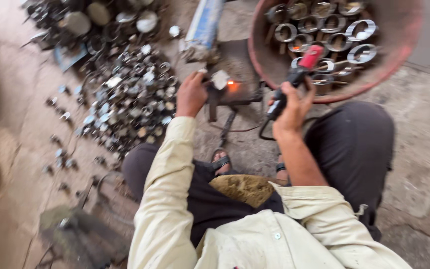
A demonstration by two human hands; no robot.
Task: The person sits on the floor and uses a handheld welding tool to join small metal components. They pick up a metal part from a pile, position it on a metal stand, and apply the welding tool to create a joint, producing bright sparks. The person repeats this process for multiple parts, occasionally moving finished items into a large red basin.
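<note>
Workpiece (221,79) sits on stand (235,94), pinched by left hand (191,94); fresh spot glows orange. Right hand (290,107) clenches welding torch (294,77). Tub (404,45) holds rings (324,35), seemingly finished; loose parts (130,94) remain

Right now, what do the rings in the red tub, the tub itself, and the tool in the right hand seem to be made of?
The rings look like bright bare metal: they glint silver. The red tub has a dull, dusty finish; plastic or painted metal, I cannot tell. The tool in the right hand has a black body and a glossy red tip, probably plastic or rubber insulation.
</note>
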